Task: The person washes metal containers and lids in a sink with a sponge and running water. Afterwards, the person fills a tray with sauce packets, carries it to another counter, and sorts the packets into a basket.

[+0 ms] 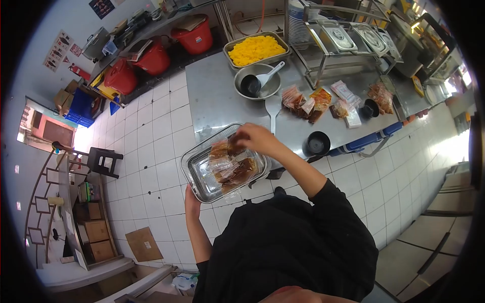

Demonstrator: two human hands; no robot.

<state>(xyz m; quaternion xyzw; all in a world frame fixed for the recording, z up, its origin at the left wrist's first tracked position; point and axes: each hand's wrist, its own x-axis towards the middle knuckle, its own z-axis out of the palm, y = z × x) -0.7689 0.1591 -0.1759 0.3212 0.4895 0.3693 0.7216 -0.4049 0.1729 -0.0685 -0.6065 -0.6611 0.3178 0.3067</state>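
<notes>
A rectangular metal basket (197, 174) is tilted over the near left corner of the steel table, with several clear packets of brown sauce (235, 174) inside. My left hand (192, 202) grips its lower left side, the fingers mostly hidden under the rim. Over the basket's far right part is my right hand (248, 138), its fingers curled down at the packets; what they hold, if anything, is hidden. More sauce packets (298, 103) lie on the table to the right. Beside them is a white flat scoop (273, 108).
On the steel table (212, 96) stand a tray of yellow food (256, 49), a metal bowl (270, 88) with a black cup and white ladle, a black bowl (318, 144) near the edge, and a metal rack (323, 63). A black stool (105, 161) stands at left.
</notes>
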